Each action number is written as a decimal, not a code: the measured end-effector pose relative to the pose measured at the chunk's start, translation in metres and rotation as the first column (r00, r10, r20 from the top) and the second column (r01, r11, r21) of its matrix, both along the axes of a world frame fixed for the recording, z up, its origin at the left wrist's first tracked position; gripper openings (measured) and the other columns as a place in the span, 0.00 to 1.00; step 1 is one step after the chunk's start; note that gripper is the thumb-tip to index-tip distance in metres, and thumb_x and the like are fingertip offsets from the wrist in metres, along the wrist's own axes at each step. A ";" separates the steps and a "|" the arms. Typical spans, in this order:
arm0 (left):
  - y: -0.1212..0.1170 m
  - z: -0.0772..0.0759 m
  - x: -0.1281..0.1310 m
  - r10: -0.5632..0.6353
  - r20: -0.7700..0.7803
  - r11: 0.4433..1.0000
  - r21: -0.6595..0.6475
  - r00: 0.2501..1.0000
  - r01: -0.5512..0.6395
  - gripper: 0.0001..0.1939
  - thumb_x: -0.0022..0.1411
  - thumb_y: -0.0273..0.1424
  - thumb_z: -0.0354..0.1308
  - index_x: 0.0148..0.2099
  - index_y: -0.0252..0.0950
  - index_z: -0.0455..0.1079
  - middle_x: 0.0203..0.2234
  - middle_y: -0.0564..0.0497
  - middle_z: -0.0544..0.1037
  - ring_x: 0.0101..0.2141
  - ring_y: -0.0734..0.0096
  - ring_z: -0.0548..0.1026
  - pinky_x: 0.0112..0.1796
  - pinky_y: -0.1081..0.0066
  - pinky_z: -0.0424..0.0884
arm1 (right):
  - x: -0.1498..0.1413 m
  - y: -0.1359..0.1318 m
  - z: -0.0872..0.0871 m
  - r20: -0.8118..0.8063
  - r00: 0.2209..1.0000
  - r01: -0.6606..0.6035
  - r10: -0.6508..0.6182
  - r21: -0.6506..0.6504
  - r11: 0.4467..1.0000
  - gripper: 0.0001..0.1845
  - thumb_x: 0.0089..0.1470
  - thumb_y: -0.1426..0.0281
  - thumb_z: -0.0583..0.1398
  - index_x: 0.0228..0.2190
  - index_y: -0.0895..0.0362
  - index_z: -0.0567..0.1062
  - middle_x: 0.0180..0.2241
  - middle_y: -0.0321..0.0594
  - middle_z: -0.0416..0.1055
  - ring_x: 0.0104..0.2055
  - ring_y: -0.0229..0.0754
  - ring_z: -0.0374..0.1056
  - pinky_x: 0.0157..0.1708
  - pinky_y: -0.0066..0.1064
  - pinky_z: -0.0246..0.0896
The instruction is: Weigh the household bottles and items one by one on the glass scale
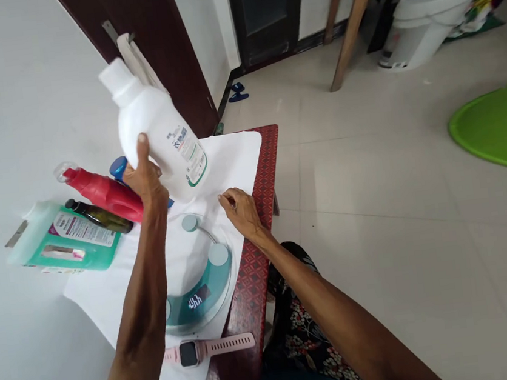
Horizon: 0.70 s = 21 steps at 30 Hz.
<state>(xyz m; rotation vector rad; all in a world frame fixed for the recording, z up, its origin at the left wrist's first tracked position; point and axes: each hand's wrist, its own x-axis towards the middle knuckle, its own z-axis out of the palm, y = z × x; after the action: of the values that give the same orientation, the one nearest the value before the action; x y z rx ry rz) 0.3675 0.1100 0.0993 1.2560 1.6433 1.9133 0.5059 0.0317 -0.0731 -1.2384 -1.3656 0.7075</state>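
My left hand (145, 184) is wrapped around a white laundry detergent bottle (154, 125), holding it tilted above the back of the table, its cap toward the upper left. Blue print and a green-edged label show on its side. My right hand (242, 212) rests near the table's right edge, fingers curled and thumb against the fingertips, with nothing visible in it. Between my arms lies a round glass scale (213, 283) with teal patterning and a lit display, its digits blurred. My left forearm covers part of the scale.
Against the wall stand a teal detergent jug (100, 253), a dark glass bottle (101, 216), a red bottle (107, 191) and a blue cap (118, 167). A pink smartwatch (188, 354) lies at the near edge. A white cloth (230, 150) covers the red-patterned table (250, 285).
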 end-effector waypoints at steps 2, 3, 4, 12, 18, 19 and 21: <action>0.018 -0.014 0.017 -0.041 0.009 0.995 -0.087 0.999 0.042 0.35 0.68 0.62 0.67 0.28 0.44 0.56 0.19 0.56 0.60 0.30 0.64 0.75 0.37 0.59 0.78 | 0.001 0.000 0.001 0.005 1.000 -0.007 0.007 0.000 1.000 0.16 0.68 0.61 0.57 0.27 0.47 0.64 0.31 0.42 0.75 0.37 0.51 0.68 0.45 0.45 0.64; 0.025 -0.021 0.024 -0.059 0.019 0.991 -0.117 0.998 0.061 0.34 0.69 0.61 0.67 0.28 0.44 0.56 0.20 0.56 0.61 0.32 0.63 0.77 0.38 0.59 0.78 | 0.001 0.000 0.001 0.009 1.000 -0.006 0.006 0.001 1.000 0.16 0.68 0.61 0.56 0.27 0.47 0.64 0.31 0.42 0.75 0.37 0.51 0.67 0.45 0.45 0.63; 0.031 -0.026 0.030 -0.072 0.033 0.988 -0.137 0.997 0.076 0.33 0.70 0.60 0.67 0.28 0.44 0.56 0.20 0.55 0.63 0.34 0.63 0.79 0.38 0.59 0.78 | 0.001 0.001 0.001 0.014 1.000 -0.003 0.003 0.001 1.000 0.16 0.68 0.60 0.56 0.27 0.47 0.63 0.31 0.42 0.74 0.36 0.51 0.67 0.44 0.45 0.63; 0.040 -0.051 0.048 -0.163 0.022 0.973 -0.164 0.986 0.164 0.25 0.79 0.50 0.62 0.34 0.39 0.67 0.38 0.44 0.81 0.45 0.57 0.83 0.44 0.57 0.80 | 0.000 0.000 -0.009 0.045 0.999 -0.016 0.015 0.006 1.000 0.15 0.67 0.61 0.56 0.27 0.48 0.66 0.31 0.43 0.76 0.37 0.51 0.68 0.44 0.43 0.63; 0.010 -0.046 0.020 -0.386 -0.097 0.915 -0.167 0.917 0.367 0.21 0.76 0.51 0.67 0.44 0.37 0.73 0.43 0.41 0.83 0.49 0.54 0.83 0.51 0.54 0.79 | 0.002 0.002 -0.016 0.098 0.995 0.006 -0.010 0.042 0.999 0.16 0.64 0.56 0.57 0.27 0.48 0.70 0.29 0.43 0.76 0.33 0.50 0.67 0.39 0.43 0.62; 0.000 -0.043 0.010 -0.365 -0.156 0.927 -0.156 0.918 0.342 0.20 0.75 0.49 0.70 0.48 0.37 0.73 0.45 0.42 0.83 0.50 0.55 0.83 0.53 0.55 0.79 | 0.002 0.002 -0.016 0.104 0.995 0.004 -0.008 0.039 0.999 0.16 0.64 0.55 0.57 0.27 0.48 0.70 0.29 0.43 0.76 0.32 0.50 0.67 0.39 0.43 0.62; -0.022 -0.035 -0.017 -0.174 -0.293 0.984 -0.083 0.940 0.156 0.20 0.72 0.43 0.75 0.54 0.39 0.71 0.49 0.43 0.82 0.51 0.58 0.83 0.56 0.57 0.79 | 0.002 0.001 -0.015 0.119 0.993 0.005 -0.009 0.035 0.999 0.17 0.64 0.54 0.57 0.27 0.48 0.71 0.28 0.42 0.75 0.32 0.50 0.67 0.39 0.42 0.61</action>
<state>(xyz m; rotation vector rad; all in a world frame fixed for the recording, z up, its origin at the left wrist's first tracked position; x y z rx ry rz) 0.3507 0.0878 0.0641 1.6690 1.6574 1.6254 0.5078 0.0331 -0.0880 -1.2744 -1.4637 0.6107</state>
